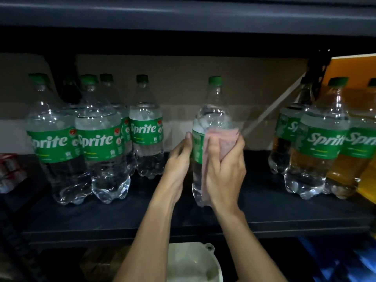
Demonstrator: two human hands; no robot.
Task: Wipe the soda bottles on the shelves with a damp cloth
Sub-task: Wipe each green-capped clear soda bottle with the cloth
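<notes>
dark shelf: left hand curls round one bottle, right hand holds the cloth on it; other bottles maybe wait.

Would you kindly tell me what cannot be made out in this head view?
All in the head view:
- Label of the held bottle: mostly covered by the cloth and right hand.
- Fingers of the left hand: behind that bottle.
- The white basin: cut by the bottom edge and arms; contents unclear.
- Blurred red packs: cut by the left edge.
</notes>
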